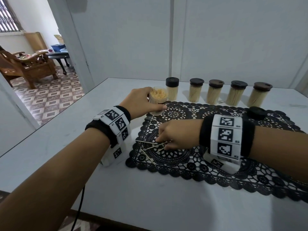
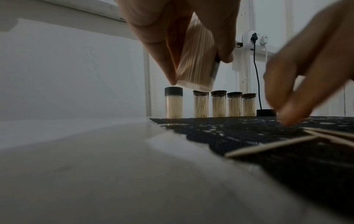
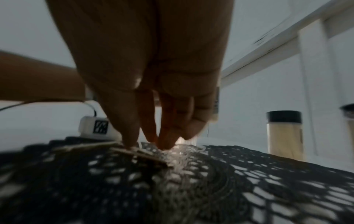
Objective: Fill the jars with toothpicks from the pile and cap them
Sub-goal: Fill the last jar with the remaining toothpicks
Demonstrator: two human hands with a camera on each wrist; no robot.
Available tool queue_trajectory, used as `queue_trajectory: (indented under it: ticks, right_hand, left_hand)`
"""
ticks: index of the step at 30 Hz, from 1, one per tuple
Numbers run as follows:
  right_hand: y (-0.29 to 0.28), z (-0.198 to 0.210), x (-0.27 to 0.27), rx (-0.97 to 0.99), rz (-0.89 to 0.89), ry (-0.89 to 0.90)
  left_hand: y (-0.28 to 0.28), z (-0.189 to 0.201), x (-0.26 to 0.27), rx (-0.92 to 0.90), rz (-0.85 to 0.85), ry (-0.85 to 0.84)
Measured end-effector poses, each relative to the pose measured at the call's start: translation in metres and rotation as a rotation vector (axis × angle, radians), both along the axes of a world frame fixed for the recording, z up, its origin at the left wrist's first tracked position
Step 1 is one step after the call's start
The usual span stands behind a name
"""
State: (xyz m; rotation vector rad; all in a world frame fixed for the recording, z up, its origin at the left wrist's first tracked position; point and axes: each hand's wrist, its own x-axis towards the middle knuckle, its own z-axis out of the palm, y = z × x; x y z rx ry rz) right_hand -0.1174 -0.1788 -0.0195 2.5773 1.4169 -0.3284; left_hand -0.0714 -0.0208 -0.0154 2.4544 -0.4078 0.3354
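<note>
My left hand (image 1: 150, 106) grips an open clear jar (image 1: 158, 99) packed with toothpicks, at the black lace mat's (image 1: 216, 164) far left corner. In the left wrist view that jar (image 2: 195, 60) is tilted and lifted off the table. My right hand (image 1: 161, 142) reaches down to a few loose toothpicks (image 1: 150, 147) on the mat and pinches at them with its fingertips (image 3: 132, 142). The loose toothpicks (image 3: 139, 153) lie flat under those tips. A loose black cap (image 1: 256, 113) rests on the mat's far right side.
Several capped jars (image 1: 215, 93) full of toothpicks stand in a row behind the mat, near the white wall. The white table (image 1: 50, 147) ends at its left edge beside an open doorway. A cable (image 1: 80, 210) hangs off the front edge.
</note>
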Motion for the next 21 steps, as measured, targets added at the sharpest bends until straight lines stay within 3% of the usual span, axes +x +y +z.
queue_trajectory:
  ticks: [8, 14, 21]
  right_hand:
    - [0.009, -0.005, 0.000, 0.062, 0.023, 0.013]
    - [0.016, -0.005, 0.004, -0.031, -0.045, 0.122]
    - [0.027, 0.001, 0.004, 0.305, -0.140, 0.173]
  left_hand:
    - [0.000, 0.001, -0.001, -0.008, 0.013, 0.005]
    - [0.000, 0.000, -0.001, -0.007, 0.004, -0.001]
    - [0.001, 0.000, 0.000, -0.019, 0.006, -0.018]
